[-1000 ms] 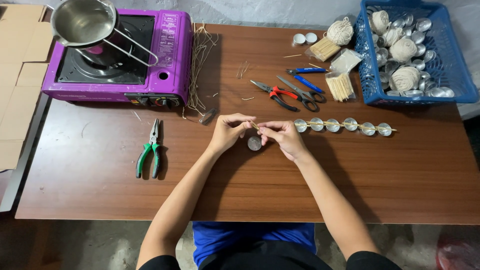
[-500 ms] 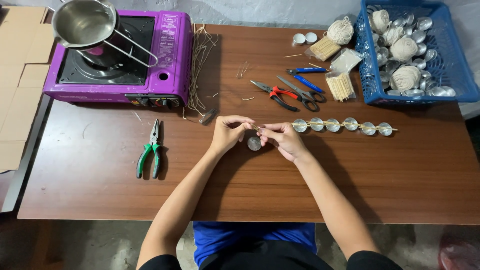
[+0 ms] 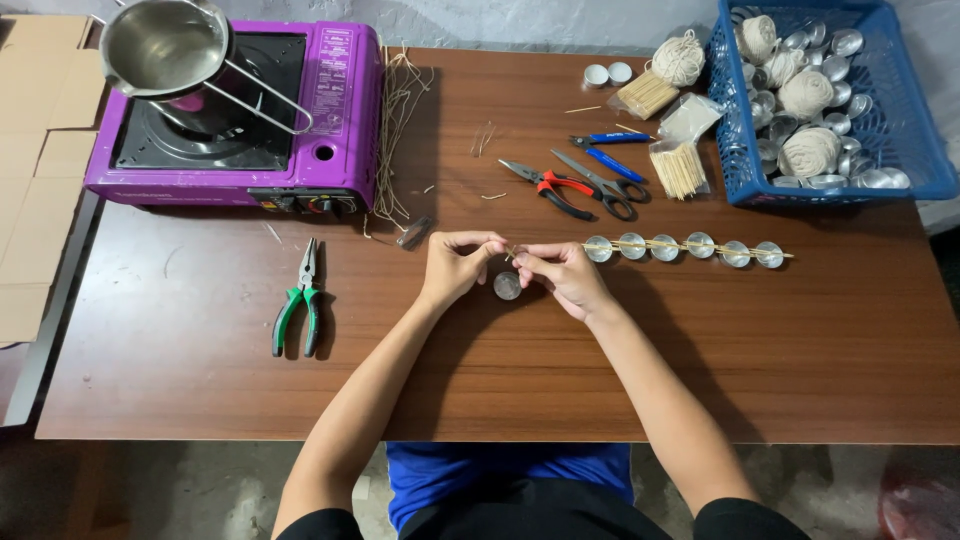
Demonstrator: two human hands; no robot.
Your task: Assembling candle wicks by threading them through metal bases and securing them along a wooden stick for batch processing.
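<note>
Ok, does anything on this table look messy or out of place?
Only loose straw-coloured strands, scattered untidily beside the purple stove, with a few stray bits farther along the table. Nothing looks spilled or broken.

both our forearms reached forward and angled inward, so our hands met near the middle. our left hand [image 3: 455, 265] was curled, knuckles up, with thumb and forefinger pinched together toward the right. our right hand [image 3: 562, 275] faced it, fingers bent and fingertips [image 3: 522, 257] drawn into a pinch pointing left. the two pinches were just beside each other, nearly touching. both wrists sat low and bare.
</note>
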